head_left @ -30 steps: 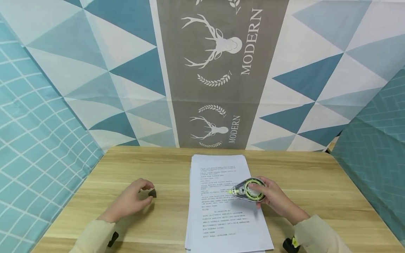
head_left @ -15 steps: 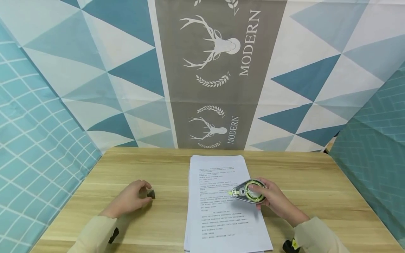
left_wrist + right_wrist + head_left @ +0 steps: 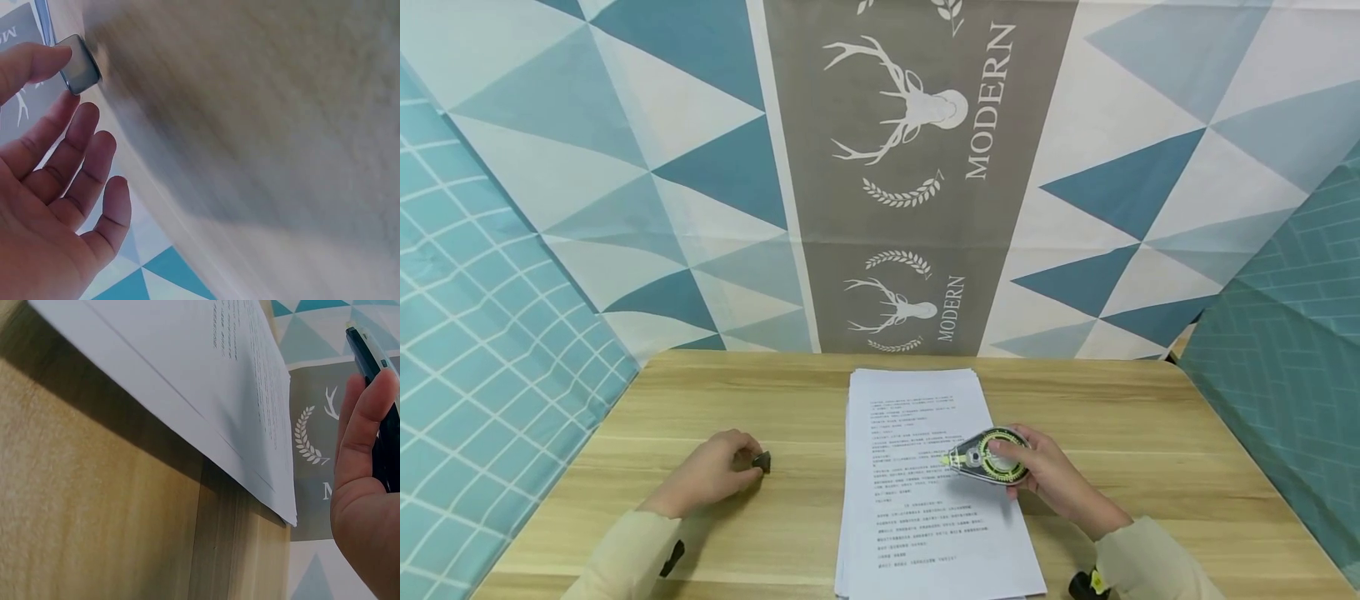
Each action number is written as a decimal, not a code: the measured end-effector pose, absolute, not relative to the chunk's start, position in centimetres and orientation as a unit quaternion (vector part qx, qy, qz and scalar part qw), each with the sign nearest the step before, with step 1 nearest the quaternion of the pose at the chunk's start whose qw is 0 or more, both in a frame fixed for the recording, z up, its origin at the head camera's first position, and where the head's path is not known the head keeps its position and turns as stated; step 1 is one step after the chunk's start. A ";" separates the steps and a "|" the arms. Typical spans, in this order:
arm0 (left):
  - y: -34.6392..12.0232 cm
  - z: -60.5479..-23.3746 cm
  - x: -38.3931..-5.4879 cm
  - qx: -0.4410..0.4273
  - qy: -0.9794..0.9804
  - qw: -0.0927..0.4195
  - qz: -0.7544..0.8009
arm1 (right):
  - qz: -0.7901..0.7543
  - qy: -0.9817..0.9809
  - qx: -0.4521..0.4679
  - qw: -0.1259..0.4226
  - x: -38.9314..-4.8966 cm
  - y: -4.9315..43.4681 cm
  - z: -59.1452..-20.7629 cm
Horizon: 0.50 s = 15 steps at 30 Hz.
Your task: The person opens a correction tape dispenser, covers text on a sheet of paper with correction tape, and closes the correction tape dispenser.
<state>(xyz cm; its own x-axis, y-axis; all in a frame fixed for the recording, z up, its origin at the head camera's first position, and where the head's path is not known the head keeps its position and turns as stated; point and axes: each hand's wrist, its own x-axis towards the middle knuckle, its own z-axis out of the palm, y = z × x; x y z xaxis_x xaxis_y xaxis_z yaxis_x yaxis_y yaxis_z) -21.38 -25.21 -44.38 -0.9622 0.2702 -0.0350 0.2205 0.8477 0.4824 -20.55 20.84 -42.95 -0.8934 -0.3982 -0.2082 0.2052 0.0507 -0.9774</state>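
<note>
My left hand (image 3: 718, 471) is over the left part of the table, pinching a small dark translucent cap (image 3: 80, 65) between thumb and index finger. The other fingers are loosely bent below it in the left wrist view. In my right hand (image 3: 1060, 479) is a correction tape (image 3: 992, 456) with a clear body and a yellow-green wheel. The thumb lies on its upper face, and its yellow-green tip points left. This tape is above the right half of a stack of printed paper (image 3: 925, 533); in the right wrist view only its dark edge shows beside the fingers.
The paper stack lies on a wooden table (image 3: 1150, 433), reaching from near the back edge to the front. A patterned cloth (image 3: 910, 292) with deer heads hangs behind the table. Blue cloths (image 3: 490, 333) flank both sides.
The cap in my left hand has turned slightly between the fingertips. My right hand holds the correction tape in nearly the same place over the paper.
</note>
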 end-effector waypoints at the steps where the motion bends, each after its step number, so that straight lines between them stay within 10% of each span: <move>1: -25.2 -44.4 -21.4 0.131 0.960 0.048 0.242 | -0.686 0.691 -0.069 0.220 -20.5 20.8 -43.0; 15: -24.5 -43.9 -21.4 0.163 0.957 0.027 0.238 | -0.696 0.679 -0.083 0.217 -20.5 20.9 -43.2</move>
<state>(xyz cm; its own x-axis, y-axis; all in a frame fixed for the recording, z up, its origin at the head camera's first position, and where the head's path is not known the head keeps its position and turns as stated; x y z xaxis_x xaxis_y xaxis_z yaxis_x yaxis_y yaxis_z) -21.44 -24.48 -43.93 -0.9454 0.3248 0.0250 0.2987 0.8338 0.4642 -20.54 20.91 -43.23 -0.8918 -0.4154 -0.1791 0.1892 0.0172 -0.9818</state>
